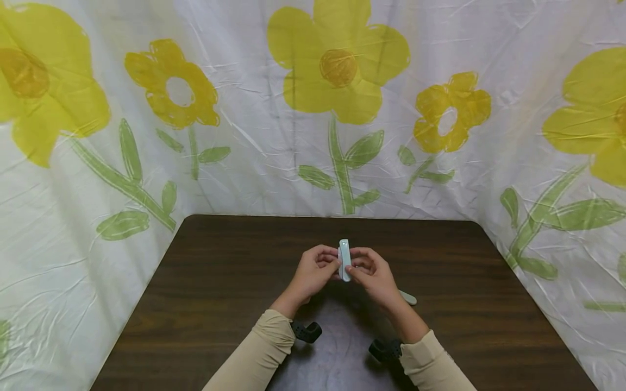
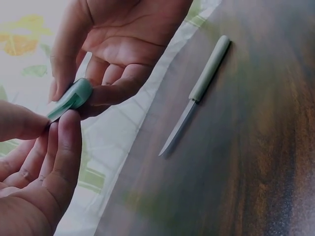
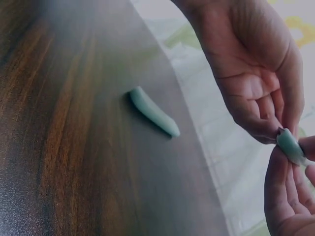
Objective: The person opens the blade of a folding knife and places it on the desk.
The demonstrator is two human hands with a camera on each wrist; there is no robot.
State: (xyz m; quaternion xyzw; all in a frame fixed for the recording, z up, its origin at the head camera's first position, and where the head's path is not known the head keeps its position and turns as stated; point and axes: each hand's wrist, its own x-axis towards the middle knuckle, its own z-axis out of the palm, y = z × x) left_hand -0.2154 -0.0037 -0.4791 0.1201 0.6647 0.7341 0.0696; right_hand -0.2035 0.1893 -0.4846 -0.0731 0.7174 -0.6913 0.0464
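Observation:
My left hand (image 1: 313,271) and right hand (image 1: 376,277) pinch a slim pale-teal piece (image 1: 344,260) between thumbs and fingers, one from each side. It stands nearly upright in the head view, with a small pale dot near its upper end. The left wrist view shows a slot along the teal piece (image 2: 74,101); its exact kind I cannot tell. A knife (image 2: 209,69) with a pale green handle and bare steel blade lies on the table beyond my right hand (image 2: 130,39). Mostly hidden behind my right arm in the head view, its handle end (image 1: 408,297) peeks out.
A curved teal piece (image 3: 155,112) lies on the table in the right wrist view. The dark wooden table (image 1: 235,255) has its far edge against a white cloth (image 1: 254,179) printed with yellow flowers, which also hangs at both sides. Black wrist straps (image 1: 307,332) are on both wrists.

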